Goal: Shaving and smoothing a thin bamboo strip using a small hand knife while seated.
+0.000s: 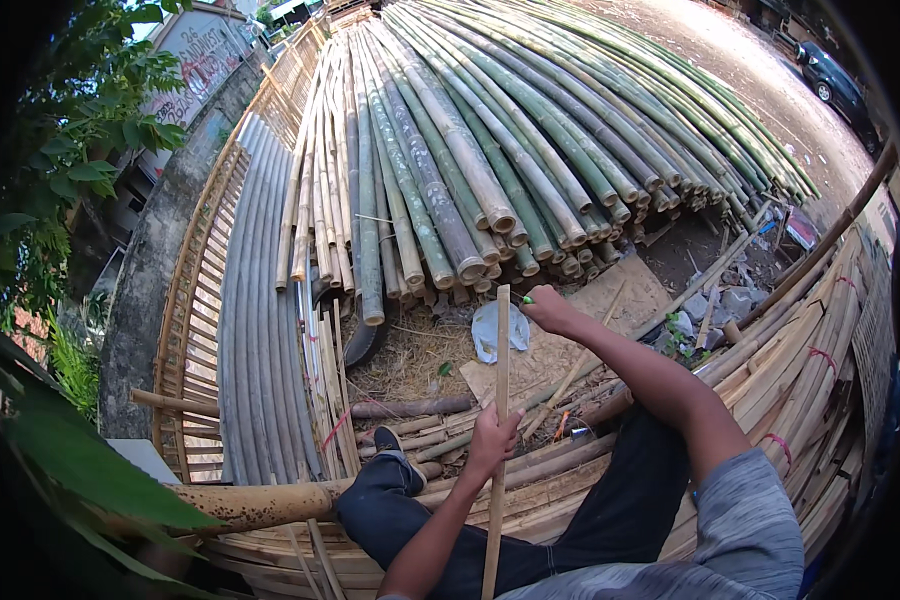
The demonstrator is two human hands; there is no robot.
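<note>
My left hand (pixel 492 441) is closed around the lower half of a long split bamboo strip (pixel 502 350), which stands nearly upright between my legs. Beyond it, close to the strip's upper end, my right hand (pixel 548 309) grips a small green-handled tool (pixel 527 299). A thin part of that tool reaches toward the strip; its kind is too small to make out. Behind the strip a pale plastic bag (pixel 485 332) lies on a brown board (pixel 610 310) on the ground.
A large pile of bamboo poles (pixel 450 150) fills the far side, cut ends toward me. Corrugated sheets (pixel 260 300) and a bamboo lattice (pixel 198 330) lean at left. Tied bundles of split bamboo (pixel 790 370) lie at right. A thick pole (pixel 260 505) crosses near my leg; leaves (pixel 100 470) hang lower left.
</note>
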